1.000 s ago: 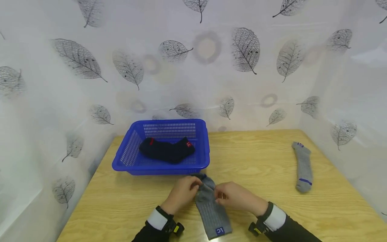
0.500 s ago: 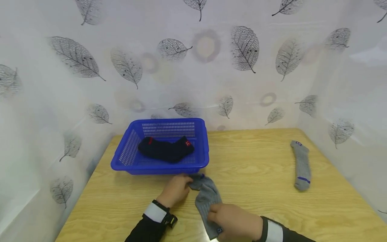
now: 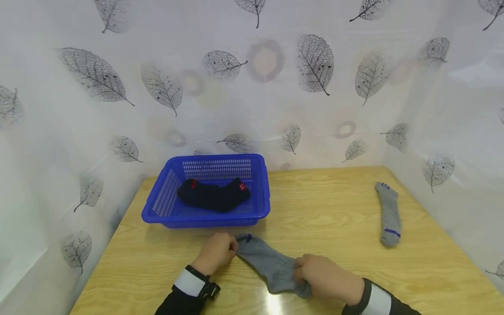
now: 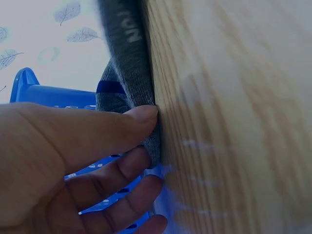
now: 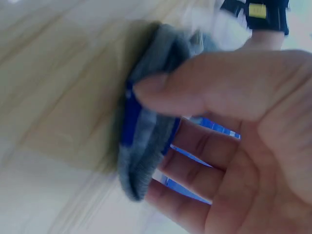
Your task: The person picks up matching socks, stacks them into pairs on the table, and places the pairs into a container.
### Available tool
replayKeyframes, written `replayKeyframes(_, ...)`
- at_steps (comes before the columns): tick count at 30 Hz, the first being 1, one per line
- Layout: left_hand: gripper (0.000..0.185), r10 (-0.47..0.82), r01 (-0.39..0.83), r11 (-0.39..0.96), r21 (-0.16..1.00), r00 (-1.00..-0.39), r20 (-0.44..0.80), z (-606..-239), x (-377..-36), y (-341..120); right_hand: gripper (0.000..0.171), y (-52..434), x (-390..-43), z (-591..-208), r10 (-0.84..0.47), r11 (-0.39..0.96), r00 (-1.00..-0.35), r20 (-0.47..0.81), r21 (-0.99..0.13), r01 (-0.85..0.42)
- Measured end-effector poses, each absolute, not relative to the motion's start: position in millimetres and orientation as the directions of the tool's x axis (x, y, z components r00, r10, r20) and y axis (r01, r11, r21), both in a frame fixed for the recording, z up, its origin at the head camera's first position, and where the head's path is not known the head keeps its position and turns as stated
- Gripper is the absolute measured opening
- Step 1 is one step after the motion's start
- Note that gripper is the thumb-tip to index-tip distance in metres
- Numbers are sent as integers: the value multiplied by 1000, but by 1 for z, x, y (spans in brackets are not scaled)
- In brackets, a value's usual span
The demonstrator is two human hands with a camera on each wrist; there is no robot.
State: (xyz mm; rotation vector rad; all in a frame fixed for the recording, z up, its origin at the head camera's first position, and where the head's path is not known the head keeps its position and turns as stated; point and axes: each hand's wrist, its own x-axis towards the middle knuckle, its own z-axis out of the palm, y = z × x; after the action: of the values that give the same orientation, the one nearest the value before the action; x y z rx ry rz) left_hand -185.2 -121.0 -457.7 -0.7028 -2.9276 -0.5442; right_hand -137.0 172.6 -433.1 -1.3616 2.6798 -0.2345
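A grey sock (image 3: 267, 262) with a blue stripe near its toe stretches between both hands, just in front of the basket. My left hand (image 3: 215, 253) pinches the toe end; in the left wrist view the thumb and forefinger meet on the knit fabric (image 4: 129, 73). At the cuff end, my right hand (image 3: 324, 278) grips the sock. The right wrist view shows the thumb pressed on the cuff (image 5: 141, 161) by its blue patch, with the other fingers behind. Part of the cuff is hidden by the right hand in the head view.
A blue plastic basket (image 3: 208, 222) stands at the back left of the wooden table (image 3: 323, 210), holding dark socks (image 3: 212, 195) with red marks. Another grey sock (image 3: 390, 214) lies flat near the right edge. Leaf-patterned sheeting (image 3: 267, 109) surrounds the table's back and sides.
The right hand has moved from the sock's middle down to its cuff and swung that end rightward. The left hand has shifted to the toe. The sock now lies more slantwise.
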Motion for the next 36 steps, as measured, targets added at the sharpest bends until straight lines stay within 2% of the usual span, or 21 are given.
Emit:
replayKeyframes(4, 19, 423, 455, 838, 303, -891, 166, -455, -178, -125, 27, 181, -143, -429, -777, 624, -629, -23, -157, -766)
replayKeyframes(7, 19, 435, 451, 833, 321, -892, 125, -451, -169, -125, 26, 184, -145, -426, -745, 665, -665, -42, -109, -738)
replayKeyframes(12, 8, 451, 443, 828, 343, -890, 60, -442, -155, -116, 18, 182, -148, -421, -691, 723, -721, -54, -49, -689)
replayKeyframes(15, 6, 459, 469, 827, 309, -882, 112, -435, -152, -102, 11, 175, -150, -420, -689, 722, -725, 15, -72, -688)
replayKeyframes(18, 5, 483, 508, 818, 269, -862, 156, -433, -153, -79, 14, 161, -151, -420, -700, 700, -711, 66, -130, -702)
replayKeyframes(23, 17, 544, 556, 793, 251, -830, 121, -444, -156, -45, 14, 143, -150, -430, -715, 677, -697, 52, -195, -710)
replayKeyframes(26, 24, 548, 553, 790, 265, -830, 99, -451, -157, -39, 18, 145, -151, -438, -709, 686, -705, 26, -208, -697)
replayKeyframes(33, 40, 466, 464, 856, 226, -883, 49, -456, -158, -53, 49, 177, -159, -439, -657, 748, -751, -60, -181, -639)
replayKeyframes(36, 42, 438, 428, 872, 239, -899, 13, -455, -157, -57, 53, 187, -165, -437, -646, 758, -760, -79, -185, -625)
